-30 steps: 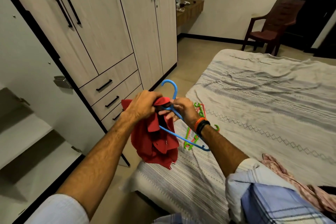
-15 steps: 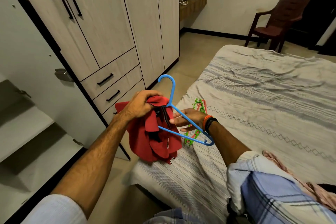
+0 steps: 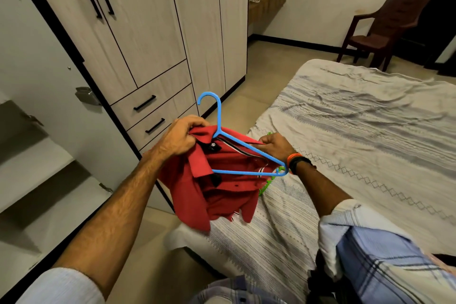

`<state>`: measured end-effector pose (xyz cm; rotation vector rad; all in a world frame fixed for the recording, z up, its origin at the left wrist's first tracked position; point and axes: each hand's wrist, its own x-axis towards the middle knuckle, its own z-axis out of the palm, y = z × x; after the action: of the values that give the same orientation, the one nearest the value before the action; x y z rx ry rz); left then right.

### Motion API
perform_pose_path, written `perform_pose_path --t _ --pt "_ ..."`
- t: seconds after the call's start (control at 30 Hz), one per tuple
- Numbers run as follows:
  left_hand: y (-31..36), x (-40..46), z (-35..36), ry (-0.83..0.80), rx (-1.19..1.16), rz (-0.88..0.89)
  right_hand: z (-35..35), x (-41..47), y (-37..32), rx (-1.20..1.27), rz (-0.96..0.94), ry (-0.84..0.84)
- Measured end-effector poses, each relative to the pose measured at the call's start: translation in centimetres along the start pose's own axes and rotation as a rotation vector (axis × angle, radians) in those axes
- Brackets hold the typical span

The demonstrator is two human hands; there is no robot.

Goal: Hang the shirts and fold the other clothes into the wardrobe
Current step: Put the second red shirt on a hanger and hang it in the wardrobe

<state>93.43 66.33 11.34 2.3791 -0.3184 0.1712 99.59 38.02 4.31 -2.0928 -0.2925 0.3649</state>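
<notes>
Red shirt (image 3: 222, 187) is hanging from both my hands: left (image 3: 181, 139) fingers gripping its collar at 9 o'clock, right (image 3: 276, 144) pinching its shoulder over the blue hanger (image 3: 246, 149).

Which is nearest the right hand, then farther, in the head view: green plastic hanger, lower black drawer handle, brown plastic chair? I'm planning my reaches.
From the right hand:
1. Green plastic hanger, on the bed just beneath it.
2. Lower black drawer handle, to its left on the wardrobe.
3. Brown plastic chair, far across the room.
</notes>
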Motion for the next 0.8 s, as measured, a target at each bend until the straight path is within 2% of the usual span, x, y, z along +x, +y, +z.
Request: perform_pose_path --t 0.17,0.23,0.33,0.47,0.57,0.67,0.8 --pt "0.8 0.2 0.0 0.02 -0.042 -0.062 -1.5 0.1 0.0 -0.119 0.039 -0.13" --pt "1.1 0.3 0.4 0.044 -0.055 -0.077 -1.6 0.4 0.4 -0.116 0.027 -0.112" --pt "1.3 0.1 0.8 0.11 -0.047 -0.097 -1.7 0.7 1.0 -0.001 0.029 -0.131" --pt "1.6 0.2 1.9 0.23 -0.022 -0.095 -1.2 0.4 0.7 0.298 0.085 -0.124" --pt "1.6 0.5 2.5 0.28 0.04 -0.071 -1.1 1.3 2.4 0.343 0.122 -0.062" --pt "1.9 0.4 2.9 0.274 0.073 -0.084 -0.4 3.3 6.6 0.374 0.125 -0.068" --pt "2.6 0.3 3.5 0.285 0.125 -0.098 -0.7 0.2 2.7 0.482 0.086 -0.02"
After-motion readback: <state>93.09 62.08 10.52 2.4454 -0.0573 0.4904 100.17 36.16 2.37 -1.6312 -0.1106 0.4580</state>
